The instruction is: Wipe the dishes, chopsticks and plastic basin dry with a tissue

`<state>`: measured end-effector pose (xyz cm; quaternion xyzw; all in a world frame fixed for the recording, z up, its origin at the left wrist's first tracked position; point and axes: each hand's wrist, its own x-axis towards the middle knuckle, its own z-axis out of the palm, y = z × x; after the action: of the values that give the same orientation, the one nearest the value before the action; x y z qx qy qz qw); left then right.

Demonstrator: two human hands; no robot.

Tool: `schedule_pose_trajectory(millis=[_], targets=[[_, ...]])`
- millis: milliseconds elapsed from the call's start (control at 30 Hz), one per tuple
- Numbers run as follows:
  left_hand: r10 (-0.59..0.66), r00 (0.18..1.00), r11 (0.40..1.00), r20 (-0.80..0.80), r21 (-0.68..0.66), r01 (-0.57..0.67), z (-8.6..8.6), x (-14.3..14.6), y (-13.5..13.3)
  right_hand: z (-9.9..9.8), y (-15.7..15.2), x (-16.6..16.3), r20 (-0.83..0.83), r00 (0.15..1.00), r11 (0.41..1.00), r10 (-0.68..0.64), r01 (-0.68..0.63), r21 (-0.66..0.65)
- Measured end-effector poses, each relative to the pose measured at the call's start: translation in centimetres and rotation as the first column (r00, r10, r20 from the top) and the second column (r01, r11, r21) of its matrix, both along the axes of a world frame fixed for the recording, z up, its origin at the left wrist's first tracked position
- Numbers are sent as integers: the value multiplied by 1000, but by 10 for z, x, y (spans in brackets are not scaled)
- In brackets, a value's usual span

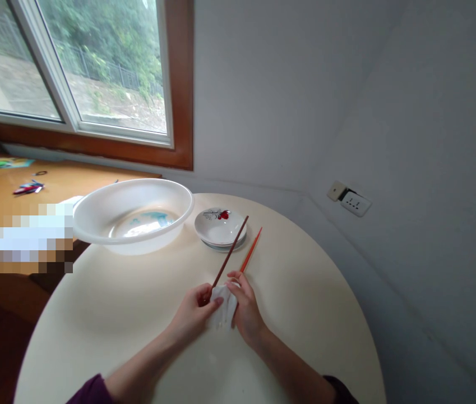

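Observation:
My left hand (195, 311) is closed around the lower part of a dark brown chopstick (230, 252), which slants up and away to the right. A white tissue (226, 306) lies between my two hands, with the left thumb pressed on it. My right hand (251, 315) pinches the tissue from the other side, its fingers bent. Orange-red chopsticks (252, 251) reach out from beneath the right fingers; their near part is hidden, so I cannot tell whether that hand touches them. Just beyond the chopsticks stands a white dish with a red flower (215, 231), stacked on another dish.
A large translucent white basin (137, 245) stands at the round table's (305, 314) back left, with a blue pattern showing in its bottom. On the wooden desk (67, 174) lie a few pens (28, 188). A wall (288, 112) with a socket (356, 203) borders the right side.

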<state>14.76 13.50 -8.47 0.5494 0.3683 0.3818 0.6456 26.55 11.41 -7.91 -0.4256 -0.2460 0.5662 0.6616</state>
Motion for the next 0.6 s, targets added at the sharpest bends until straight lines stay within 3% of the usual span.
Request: schedule_pose_trajectory(millis=[367,500,600], targets=[[181,983,982,30,-63,-179,20,-9,2,7,5,17,32,953,951,301,-297,-89],[160,987,987,17,-38,-159,15,-7,3,6,7,22,14,963,960,270,-268,-82],[129,991,991,37,-40,-128,13,-7,4,2,11,26,-19,994,992,105,-106,-73]])
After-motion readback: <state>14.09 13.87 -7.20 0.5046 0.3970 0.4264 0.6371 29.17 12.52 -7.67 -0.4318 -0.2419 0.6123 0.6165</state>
